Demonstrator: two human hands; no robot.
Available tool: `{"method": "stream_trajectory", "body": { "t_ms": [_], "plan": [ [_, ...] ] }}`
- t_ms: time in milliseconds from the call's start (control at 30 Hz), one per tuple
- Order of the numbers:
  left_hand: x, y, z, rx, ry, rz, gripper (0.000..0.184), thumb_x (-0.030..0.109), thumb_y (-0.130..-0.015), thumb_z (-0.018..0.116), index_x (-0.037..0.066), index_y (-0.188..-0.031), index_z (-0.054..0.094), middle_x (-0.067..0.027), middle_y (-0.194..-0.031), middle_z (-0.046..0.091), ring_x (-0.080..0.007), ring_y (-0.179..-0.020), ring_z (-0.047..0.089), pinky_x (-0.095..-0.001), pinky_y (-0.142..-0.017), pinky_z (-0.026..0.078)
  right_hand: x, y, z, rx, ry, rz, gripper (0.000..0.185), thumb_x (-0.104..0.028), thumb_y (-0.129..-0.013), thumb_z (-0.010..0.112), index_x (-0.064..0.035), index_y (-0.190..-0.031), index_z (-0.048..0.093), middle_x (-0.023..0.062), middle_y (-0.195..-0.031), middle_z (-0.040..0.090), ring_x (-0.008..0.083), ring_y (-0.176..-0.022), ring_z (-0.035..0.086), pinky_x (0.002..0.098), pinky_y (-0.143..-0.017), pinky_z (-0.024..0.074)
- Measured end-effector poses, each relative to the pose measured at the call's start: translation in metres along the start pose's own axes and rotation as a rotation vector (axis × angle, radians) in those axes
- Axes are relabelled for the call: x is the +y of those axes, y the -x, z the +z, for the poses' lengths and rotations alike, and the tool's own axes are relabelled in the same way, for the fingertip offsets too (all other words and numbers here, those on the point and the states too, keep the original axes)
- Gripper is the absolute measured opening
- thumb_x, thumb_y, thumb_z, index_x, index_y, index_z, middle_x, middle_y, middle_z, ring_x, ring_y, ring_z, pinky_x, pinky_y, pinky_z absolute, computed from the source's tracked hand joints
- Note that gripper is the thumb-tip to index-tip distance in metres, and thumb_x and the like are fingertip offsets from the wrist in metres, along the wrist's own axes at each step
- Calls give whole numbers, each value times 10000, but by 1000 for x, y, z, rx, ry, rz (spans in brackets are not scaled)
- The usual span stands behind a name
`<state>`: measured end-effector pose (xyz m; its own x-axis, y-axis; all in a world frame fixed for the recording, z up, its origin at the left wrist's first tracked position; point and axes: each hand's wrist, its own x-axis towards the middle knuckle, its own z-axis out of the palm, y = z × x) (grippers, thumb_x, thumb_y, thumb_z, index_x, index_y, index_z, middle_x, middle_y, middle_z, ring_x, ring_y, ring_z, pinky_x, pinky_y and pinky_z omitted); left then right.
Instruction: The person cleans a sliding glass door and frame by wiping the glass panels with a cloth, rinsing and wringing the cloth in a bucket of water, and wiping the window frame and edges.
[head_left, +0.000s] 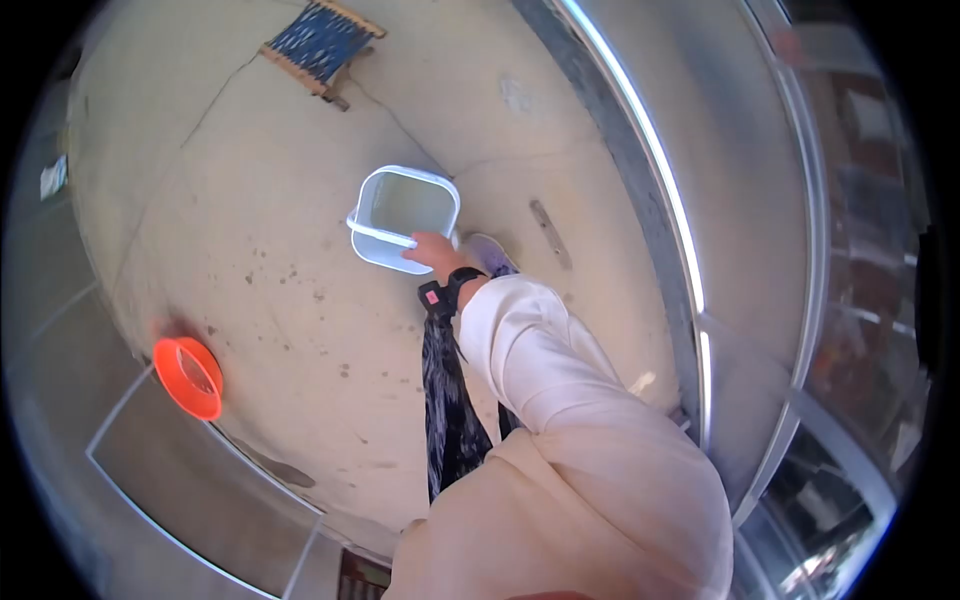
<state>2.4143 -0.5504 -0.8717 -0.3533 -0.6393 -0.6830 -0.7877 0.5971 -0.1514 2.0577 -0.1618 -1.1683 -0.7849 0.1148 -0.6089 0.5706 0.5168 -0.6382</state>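
Note:
Below me, near the middle of the view, is a white square bucket with murky liquid inside. My right hand is at its near rim, fingers wrapped round the end of the white handle, which lies across the opening. A black band and a boxy device are on that wrist, below a pale sleeve. My left hand is not in view. A shoe shows just right of the bucket.
An orange basin is at the lower left. A low stool with a blue woven seat stands at the top. A metal-framed glass panel runs along the right, with a small flat strip on the floor before it.

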Motion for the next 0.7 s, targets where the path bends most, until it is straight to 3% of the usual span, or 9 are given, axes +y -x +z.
{"method": "stream_trajectory", "body": {
  "t_ms": [100,333,567,700],
  "plan": [
    [29,-60,-40,-34,-132,235,441,364,-726,683,16,-991,627,-149,-814,648,-272,-701,623,-367,-612,487,14,84,-14,160,-147,107,352,-355,-682,640,-76,-897,652,162,-923,645,352,-917,595,433,-797,472],
    [147,-118,-87,-88,-466,672,443,366,-719,686,17,-986,629,-157,-813,649,-285,-712,625,-380,-623,488,86,253,1,417,-417,389,381,-348,-693,623,-80,-963,653,166,-951,642,355,-912,601,437,-796,475],
    [212,-112,-73,-4,-746,885,444,367,-712,689,18,-980,631,-165,-812,650,-298,-722,627,-394,-634,489,215,456,47,565,-966,862,540,-386,-689,578,-76,-1131,588,173,-1055,628,333,-1009,592,397,-856,467],
    [202,-80,-52,112,-883,973,445,369,-707,691,19,-977,632,-169,-811,650,-305,-728,628,-401,-640,489,309,552,116,763,-1188,1053,530,-393,-721,569,-88,-1153,584,166,-1071,631,328,-982,607,383,-844,475]
  ]
}}
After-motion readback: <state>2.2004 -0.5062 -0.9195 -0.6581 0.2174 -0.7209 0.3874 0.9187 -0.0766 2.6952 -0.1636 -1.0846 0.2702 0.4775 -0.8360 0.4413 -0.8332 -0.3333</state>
